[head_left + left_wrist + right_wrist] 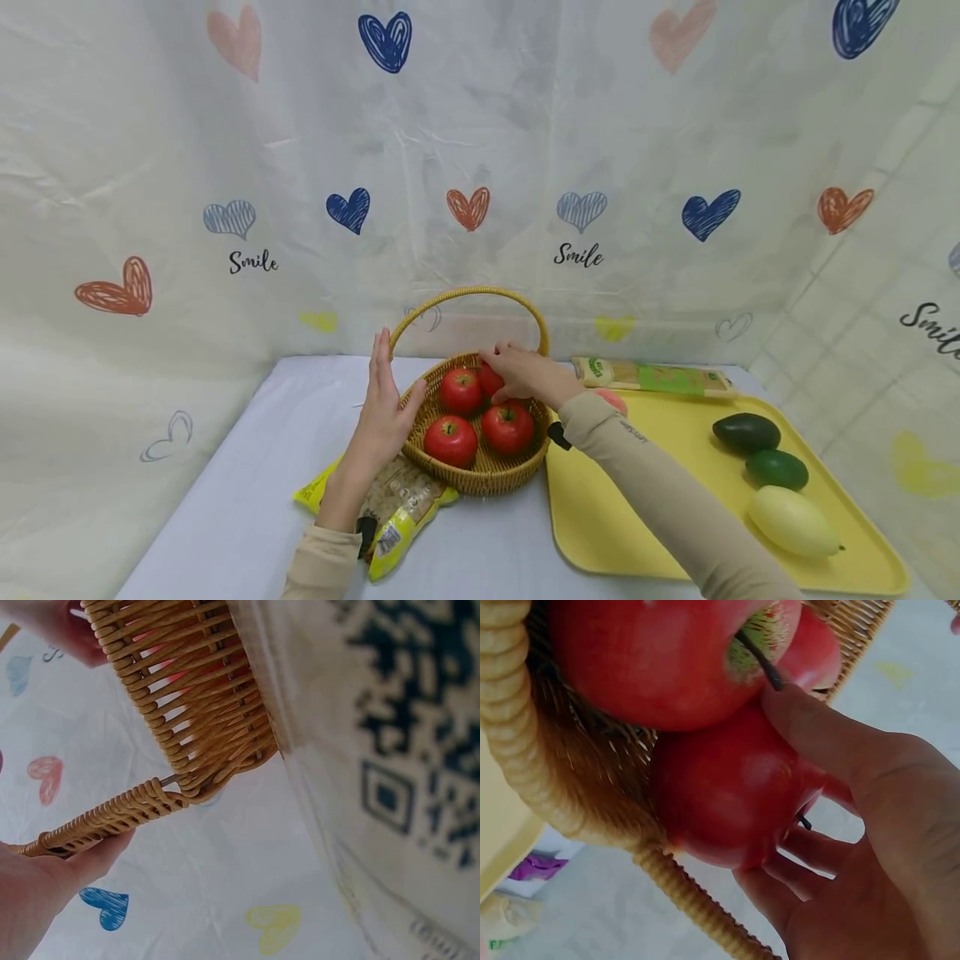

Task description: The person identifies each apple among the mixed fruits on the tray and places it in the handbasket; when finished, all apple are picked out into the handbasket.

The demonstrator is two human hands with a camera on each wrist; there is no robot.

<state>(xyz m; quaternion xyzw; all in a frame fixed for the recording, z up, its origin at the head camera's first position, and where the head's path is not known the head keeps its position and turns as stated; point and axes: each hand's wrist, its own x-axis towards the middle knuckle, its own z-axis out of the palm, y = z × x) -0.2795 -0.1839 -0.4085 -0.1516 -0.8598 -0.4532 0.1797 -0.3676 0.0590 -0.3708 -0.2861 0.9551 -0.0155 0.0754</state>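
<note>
A wicker basket (487,483) with an arched handle (480,291) stands mid-table and holds several red apples (450,441). My right hand (528,373) reaches into its back right part. There its thumb and fingers curl round one apple (720,787), which touches a larger-looking apple (652,660) in the right wrist view. At the basket's left side my left hand (381,417) is raised with straight fingers, thumb spread toward the rim. Seen from the left wrist, that hand (45,892) lies against the foot of the handle (112,814).
Under the left forearm lies a yellow printed bag (405,508), touching the basket's front. A yellow tray (615,533) at right bears a blackish fruit (746,432), a dark green one (777,469) and a pale yellow one (793,522). Behind it lies a long package (652,377).
</note>
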